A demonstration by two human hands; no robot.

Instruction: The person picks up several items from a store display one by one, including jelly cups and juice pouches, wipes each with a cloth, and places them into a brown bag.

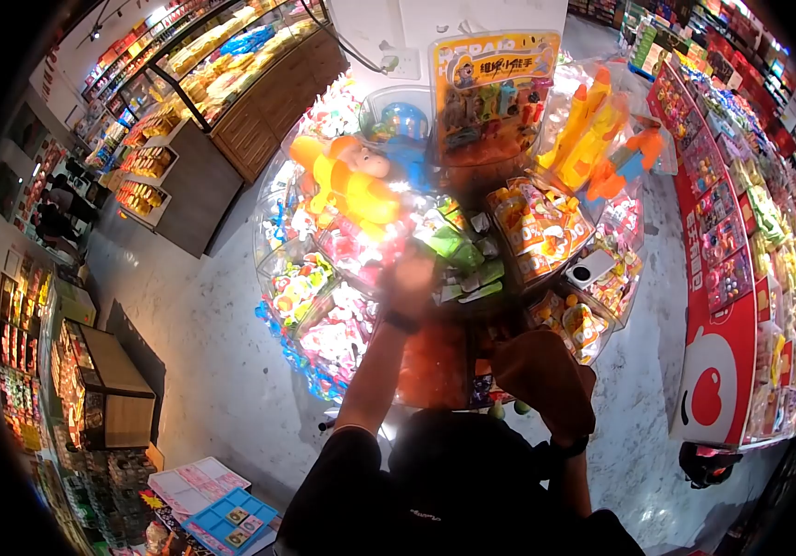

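Note:
My left hand [412,278], blurred and washed out by glare, reaches over the middle of a round candy stand, right at some green packets [453,243]. Its fingers are smeared. My right hand [541,375] hangs in shadow over the stand's near side, a dark brown shape with no separate fingers showing; I cannot tell whether it holds anything. Below the left hand is a reddish-brown compartment [433,361]. Orange-and-white packets [541,227] fill a bin beyond the right hand, and yellow-and-white packets [576,329] lie close beside it.
Orange and yellow balloon-like toys [351,185] rise at the stand's back left, yellow ones [588,130] at back right. A display board [495,93] stands between them. Red shelving [727,306] runs along the right. A low display case [111,375] and blue tray [229,521] are at left.

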